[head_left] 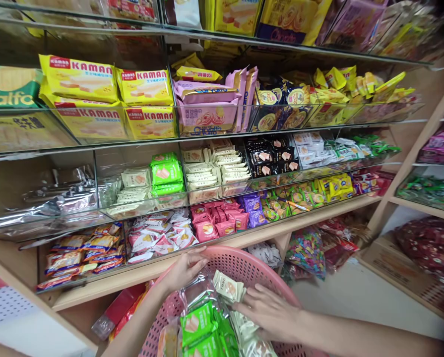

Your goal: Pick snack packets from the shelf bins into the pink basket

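A pink perforated plastic basket (281,280) stands below the shelf at the bottom of the view. My left hand (186,270) is at its far rim, with its fingers curled over the edge. Inside the basket lie green wafer packets (201,325), a clear plastic wrapper (199,290) and several cream-coloured snack packets (228,287). Over the cream packets, my right hand (268,312) has its fingers stretched out and apart, with the fingertips touching the packets. The undersides of both hands are hidden.
Ahead, glass-fronted shelves (140,144) hold yellow wafer packs (80,82), stacked cream packets (229,166) and pink packets (214,218). A wooden shelf edge (121,282) runs just behind the basket. To the right are a bag of colourful sweets (307,253) and a cardboard box (396,272).
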Action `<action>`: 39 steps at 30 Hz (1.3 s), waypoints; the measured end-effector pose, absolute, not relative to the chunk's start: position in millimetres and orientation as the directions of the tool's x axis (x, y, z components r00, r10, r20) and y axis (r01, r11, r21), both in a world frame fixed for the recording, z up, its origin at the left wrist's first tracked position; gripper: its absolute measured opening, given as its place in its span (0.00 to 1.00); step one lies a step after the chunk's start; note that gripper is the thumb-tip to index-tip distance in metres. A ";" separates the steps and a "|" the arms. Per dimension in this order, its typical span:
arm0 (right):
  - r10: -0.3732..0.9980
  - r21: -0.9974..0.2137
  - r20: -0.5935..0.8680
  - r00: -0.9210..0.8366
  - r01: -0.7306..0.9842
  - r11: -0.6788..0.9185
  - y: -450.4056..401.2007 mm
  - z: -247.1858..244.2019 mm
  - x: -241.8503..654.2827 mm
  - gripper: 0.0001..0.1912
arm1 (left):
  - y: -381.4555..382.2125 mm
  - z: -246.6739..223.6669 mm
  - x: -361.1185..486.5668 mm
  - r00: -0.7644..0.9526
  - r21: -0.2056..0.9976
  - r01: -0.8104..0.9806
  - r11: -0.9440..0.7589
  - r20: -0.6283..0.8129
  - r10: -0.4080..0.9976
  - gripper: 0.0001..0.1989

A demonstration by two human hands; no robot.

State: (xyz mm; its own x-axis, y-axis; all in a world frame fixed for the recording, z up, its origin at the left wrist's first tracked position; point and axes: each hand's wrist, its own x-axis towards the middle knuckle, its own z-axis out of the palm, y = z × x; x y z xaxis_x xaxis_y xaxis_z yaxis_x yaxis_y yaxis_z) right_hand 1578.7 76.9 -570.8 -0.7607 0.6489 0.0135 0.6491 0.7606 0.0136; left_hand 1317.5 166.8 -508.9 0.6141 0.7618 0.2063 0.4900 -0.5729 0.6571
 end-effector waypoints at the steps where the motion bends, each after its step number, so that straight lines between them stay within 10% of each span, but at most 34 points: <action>1: 0.653 0.023 0.016 -0.757 0.653 0.757 77.2 -574.7 1577.3 0.33 | 166.7 -508.9 1317.4 0.611 0.656 0.496 -0.569 0.202 0.765 0.21; 24: 0.653 0.308 0.179 -0.736 0.672 0.674 81.9 -596.6 1568.2 0.16 | 167.5 -510.6 1315.8 0.601 0.690 0.483 -0.539 0.186 0.777 0.24; 29: 0.656 0.137 0.250 -0.712 0.697 0.704 89.1 -503.8 1564.5 0.32 | 166.6 -510.6 1317.0 0.589 0.692 0.497 -0.524 0.175 0.789 0.22; 39: 0.532 0.304 0.601 -0.596 0.786 0.538 182.4 -292.6 1525.9 0.14 | 167.3 -513.3 1316.0 0.585 0.708 0.478 -0.520 0.185 0.790 0.25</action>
